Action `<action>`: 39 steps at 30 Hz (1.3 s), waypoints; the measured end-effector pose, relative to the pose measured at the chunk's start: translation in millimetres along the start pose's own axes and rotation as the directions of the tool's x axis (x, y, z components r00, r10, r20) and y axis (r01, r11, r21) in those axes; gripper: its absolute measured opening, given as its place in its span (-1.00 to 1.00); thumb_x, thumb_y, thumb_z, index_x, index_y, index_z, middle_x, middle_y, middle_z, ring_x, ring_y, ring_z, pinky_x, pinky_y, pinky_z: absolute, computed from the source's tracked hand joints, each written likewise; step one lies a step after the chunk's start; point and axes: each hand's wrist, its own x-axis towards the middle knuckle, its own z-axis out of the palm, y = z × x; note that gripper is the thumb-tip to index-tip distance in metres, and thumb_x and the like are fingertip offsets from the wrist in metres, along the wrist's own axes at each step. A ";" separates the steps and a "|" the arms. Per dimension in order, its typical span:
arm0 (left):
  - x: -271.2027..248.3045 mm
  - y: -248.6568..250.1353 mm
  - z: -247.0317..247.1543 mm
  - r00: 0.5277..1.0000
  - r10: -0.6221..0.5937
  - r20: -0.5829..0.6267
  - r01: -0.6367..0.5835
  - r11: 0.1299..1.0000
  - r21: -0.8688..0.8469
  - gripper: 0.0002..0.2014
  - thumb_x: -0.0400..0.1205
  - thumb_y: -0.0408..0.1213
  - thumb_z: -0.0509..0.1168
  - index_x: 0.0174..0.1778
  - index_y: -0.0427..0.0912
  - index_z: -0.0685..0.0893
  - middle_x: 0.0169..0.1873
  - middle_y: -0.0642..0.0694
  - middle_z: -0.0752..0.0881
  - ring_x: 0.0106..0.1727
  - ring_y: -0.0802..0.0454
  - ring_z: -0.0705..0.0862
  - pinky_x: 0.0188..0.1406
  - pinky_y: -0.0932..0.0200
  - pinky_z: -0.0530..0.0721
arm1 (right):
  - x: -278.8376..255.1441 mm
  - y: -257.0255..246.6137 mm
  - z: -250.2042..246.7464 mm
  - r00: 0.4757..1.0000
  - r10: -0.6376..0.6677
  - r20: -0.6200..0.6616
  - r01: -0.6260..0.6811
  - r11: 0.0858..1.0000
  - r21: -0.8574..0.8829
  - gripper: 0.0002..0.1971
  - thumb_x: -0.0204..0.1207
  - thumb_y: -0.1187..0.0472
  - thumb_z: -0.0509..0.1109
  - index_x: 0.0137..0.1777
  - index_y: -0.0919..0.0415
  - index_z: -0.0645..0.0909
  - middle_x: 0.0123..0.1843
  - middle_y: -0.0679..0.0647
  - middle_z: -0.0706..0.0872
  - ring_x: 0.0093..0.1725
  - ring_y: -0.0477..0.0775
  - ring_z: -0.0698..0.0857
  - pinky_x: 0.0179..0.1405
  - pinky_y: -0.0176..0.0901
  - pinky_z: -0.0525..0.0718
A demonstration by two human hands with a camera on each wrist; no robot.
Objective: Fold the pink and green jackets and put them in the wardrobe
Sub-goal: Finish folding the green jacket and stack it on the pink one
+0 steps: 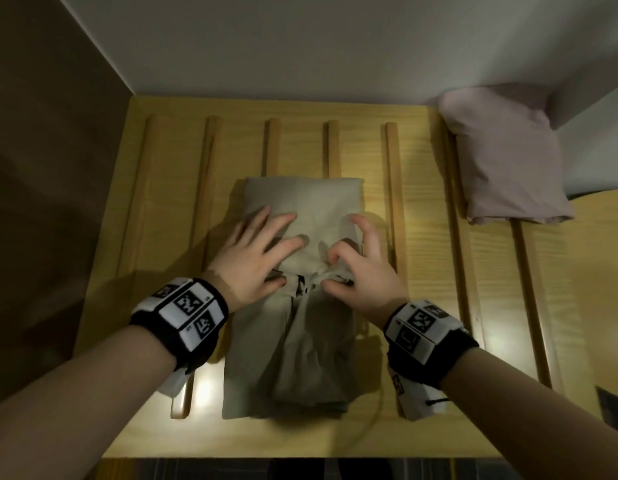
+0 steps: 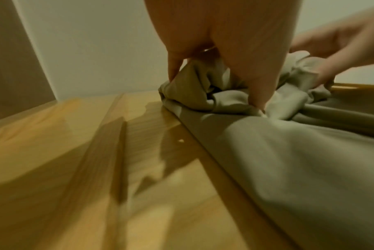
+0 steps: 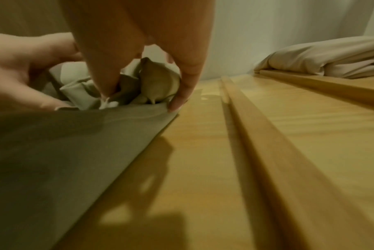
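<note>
- From the head view, we see the green jacket (image 1: 302,271) lying in the middle of a slatted wooden shelf (image 1: 428,244), partly folded, its far part a neat rectangle and its near part looser.
- Our left hand (image 1: 257,256) lies on the jacket's left side with fingers spread and fairly straight, pressing the cloth down.
- Our right hand (image 1: 359,261) is on the jacket's right side with fingers curled, pinching a bunch of cloth near the middle.
- The pink jacket (image 1: 504,157) sits folded at the far right of the shelf, well apart from the green one, close to the white back wall (image 1: 300,43).
- From the left wrist view, the left hand (image 2: 231,55) bears down with its fingertips (image 2: 257,101) into the crumpled green jacket (image 2: 288,152); the right hand (image 2: 336,49) touches the cloth further right.
- From the right wrist view, the right hand (image 3: 143,50) has thumb and fingers closed around a gathered fold of the green jacket (image 3: 60,152), the left hand (image 3: 21,74) is beside it on the left, and the pink jacket (image 3: 331,60) lies far right on the shelf (image 3: 288,135).
</note>
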 end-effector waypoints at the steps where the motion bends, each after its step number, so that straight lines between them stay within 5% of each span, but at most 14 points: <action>1: 2.1 2.4 -2.2 1.000 0.007 0.005 -0.007 1.000 0.028 -0.36 0.47 -0.14 0.45 0.49 0.01 0.41 0.59 -0.19 0.22 0.61 -0.34 0.09 0.42 -0.36 0.29 | 2.0 -2.6 0.9 1.000 0.003 -0.015 -0.004 1.000 -0.021 -0.73 0.40 0.04 0.45 -0.11 -0.01 0.37 0.49 -0.23 -0.09 0.37 0.12 0.36 -0.08 -0.21 0.53; 5: 14.5 14.9 -7.1 0.993 0.017 -0.120 0.004 0.985 0.171 -0.52 0.21 -0.40 0.54 0.08 -0.21 0.70 0.06 -0.40 0.65 0.13 -0.44 0.62 -0.08 -0.28 0.61 | 11.9 -15.3 5.3 0.993 -0.001 -0.118 -0.003 0.999 -0.032 -0.70 0.41 0.22 0.42 -0.27 0.05 0.29 0.45 0.16 0.24 0.35 0.28 0.40 -0.12 -0.16 0.41; 10: 24.4 22.1 3.0 0.984 -0.120 -0.135 0.137 0.982 0.127 -0.58 0.48 -0.40 0.28 0.28 -0.13 0.52 0.23 -0.31 0.49 0.25 -0.31 0.41 0.13 -0.23 0.37 | 18.6 -15.8 11.7 0.985 0.035 -0.170 -0.038 0.999 -0.012 -0.66 0.35 0.40 0.39 -0.38 0.11 0.25 0.34 0.19 0.35 0.25 0.22 0.35 0.00 -0.25 0.22; 13: 15.1 18.9 6.2 0.986 -0.024 -0.162 0.043 0.993 0.114 -0.56 0.33 -0.29 0.42 0.16 -0.18 0.62 0.05 -0.27 0.63 0.10 -0.26 0.56 0.04 -0.18 0.52 | 17.1 -7.3 12.0 0.993 0.037 -0.109 -0.041 0.999 -0.031 -0.66 0.34 0.35 0.43 -0.37 0.13 0.26 0.34 0.19 0.33 0.27 0.20 0.32 -0.01 -0.26 0.18; 16: -0.9 5.9 12.2 0.987 0.083 -0.139 -0.081 0.996 0.021 -0.51 0.47 -0.04 0.18 0.28 -0.17 0.59 0.16 -0.21 0.63 0.24 -0.14 0.45 0.21 -0.09 0.45 | 12.4 5.0 5.5 1.000 0.019 -0.007 -0.019 1.000 0.013 -0.65 0.33 0.11 0.53 -0.36 0.09 0.35 0.38 0.10 0.30 0.34 0.15 0.29 0.18 -0.18 0.28; 19: -18.3 -12.0 25.5 0.992 0.128 -0.021 -0.127 0.991 0.049 -0.39 0.64 0.08 -0.06 0.61 -0.07 0.21 0.61 -0.06 0.20 0.64 -0.06 0.12 0.58 -0.01 -0.02 | 8.9 16.3 -3.2 0.996 0.000 0.089 -0.004 0.999 0.049 -0.71 0.27 -0.25 0.42 -0.32 -0.07 0.53 0.44 -0.03 0.27 0.44 0.05 0.19 0.37 -0.14 0.19; 21: -25.9 -14.9 30.6 0.991 0.134 0.022 -0.136 0.981 0.139 -0.39 0.66 0.10 -0.10 0.62 -0.05 0.10 0.61 -0.01 0.07 0.64 -0.06 0.05 0.58 0.00 -0.09 | 6.6 22.7 -7.2 0.990 -0.018 0.138 0.012 0.999 0.043 -0.70 0.29 -0.32 0.32 -0.24 -0.14 0.67 0.48 -0.12 0.24 0.48 0.00 0.14 0.42 -0.12 0.13; 24: -26.5 -8.3 26.8 0.991 0.122 0.052 -0.130 0.970 0.205 -0.41 0.65 0.10 -0.09 0.59 -0.06 0.19 0.59 -0.06 0.17 0.60 -0.12 0.15 0.56 -0.16 0.10 | 2.5 25.2 -10.7 0.981 -0.005 0.195 -0.005 0.999 0.049 -0.72 0.45 -0.20 0.31 -0.14 -0.10 0.79 0.54 -0.18 0.19 0.48 -0.07 0.10 0.45 -0.16 0.04; 26: -24.5 -10.9 28.0 0.991 0.118 0.067 -0.127 0.977 0.169 -0.42 0.66 0.17 -0.20 0.61 0.10 -0.03 0.63 0.04 -0.11 0.65 -0.06 -0.14 0.60 -0.22 -0.05 | 2.4 22.2 -14.7 0.980 0.034 0.197 -0.057 0.992 0.111 -0.74 0.51 -0.08 0.33 -0.22 -0.04 0.81 0.51 -0.19 0.27 0.46 -0.06 0.15 0.44 -0.22 0.01; 28: -20.6 -16.2 23.6 0.996 0.057 0.072 -0.052 0.996 -0.076 -0.49 0.66 0.21 -0.29 0.57 0.31 -0.06 0.56 0.20 -0.39 0.60 0.11 -0.43 0.57 -0.13 -0.27 | 6.5 16.6 -24.1 0.992 0.070 0.104 -0.092 0.970 0.225 -0.71 0.55 0.06 0.34 -0.38 -0.02 0.75 0.32 -0.24 0.50 0.38 -0.10 0.36 0.40 -0.25 0.16; 31: -9.2 -18.8 7.4 0.972 -0.156 -0.174 0.046 0.858 -0.511 -0.64 0.72 -0.07 0.04 0.34 -0.02 0.61 0.64 0.03 0.06 0.62 0.07 0.02 0.53 0.14 0.02 | 22.3 11.1 -41.9 0.966 0.234 -0.112 -0.166 0.889 0.428 -0.80 0.54 0.11 0.37 -0.32 0.06 0.66 -0.15 -0.21 0.68 -0.08 -0.09 0.65 -0.03 -0.25 0.59; 33: 2.1 -24.6 -3.5 0.887 -0.404 -0.223 0.165 0.729 -0.665 -0.75 0.67 -0.23 0.23 0.24 -0.19 0.60 0.48 -0.09 0.33 0.50 -0.01 0.33 0.39 0.25 0.25 | 37.2 11.4 -49.0 0.908 0.400 -0.125 -0.293 0.819 0.494 -0.80 0.45 -0.02 0.46 -0.07 0.08 0.63 -0.15 -0.16 0.64 -0.17 -0.19 0.60 -0.27 -0.30 0.51; 37: 23.2 -38.9 -15.1 0.825 -0.544 0.156 0.427 0.417 -0.803 -0.31 0.57 -0.11 0.36 0.57 -0.04 0.19 0.53 -0.07 0.30 0.45 -0.05 0.40 0.24 0.16 0.37 | 60.4 17.7 -51.1 0.855 0.478 0.202 -0.517 0.751 0.412 -0.13 0.23 -0.19 0.57 0.49 0.08 0.30 0.20 -0.09 0.54 0.15 -0.04 0.60 0.04 -0.19 0.63; 39: 29.2 -44.0 -14.7 0.824 -0.514 0.237 0.472 0.393 -0.789 -0.26 0.55 -0.09 0.38 0.59 -0.14 0.19 0.53 -0.11 0.36 0.47 -0.09 0.42 0.28 0.16 0.39 | 65.9 20.5 -47.6 0.822 0.465 0.330 -0.568 0.718 0.402 0.04 0.17 -0.12 0.63 0.58 0.16 0.18 0.39 0.02 0.50 0.31 0.07 0.57 0.27 -0.04 0.61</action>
